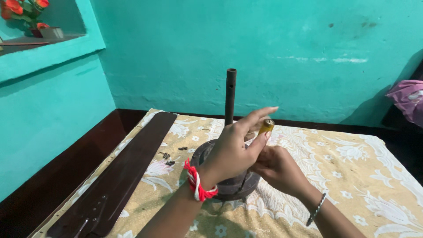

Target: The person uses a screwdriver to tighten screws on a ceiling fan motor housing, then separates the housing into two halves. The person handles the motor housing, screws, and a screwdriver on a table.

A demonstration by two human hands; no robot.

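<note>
Head view, person's two bare hands over a dark round fan motor hub [220,187] sitting on a yellow floral cloth [352,176]. A dark metal rod [230,94] stands upright from the hub's centre, hole visible near its top end. Left hand [231,152], red and white thread band on the wrist [197,183], is raised above the hub: thumb and middle fingers pinch a small yellow cylinder [266,126], index finger stretched out straight above it. Cylinder sits just right of the rod, above the hub, tilted slightly, dark cap on its upper end. Right hand [277,169], thin metal bangle on the wrist [316,209], is lower and just behind the left, fingers curled inward near the hub's right edge; left hand covers its fingertips, so cannot tell whether it grips anything. The hands overlap in view, touching or very close. Left of the hub, a long dark brown fan blade [128,169] lies flat along the cloth's left edge, mounting holes showing at its near end. Between blade and hub, a few small dark screws [169,158] lie loose on the cloth. Turquoise wall [264,53] behind. Upper left, a wall niche with orange flowers [22,9]. Far right edge, a bit of pink fabric [407,99].
</note>
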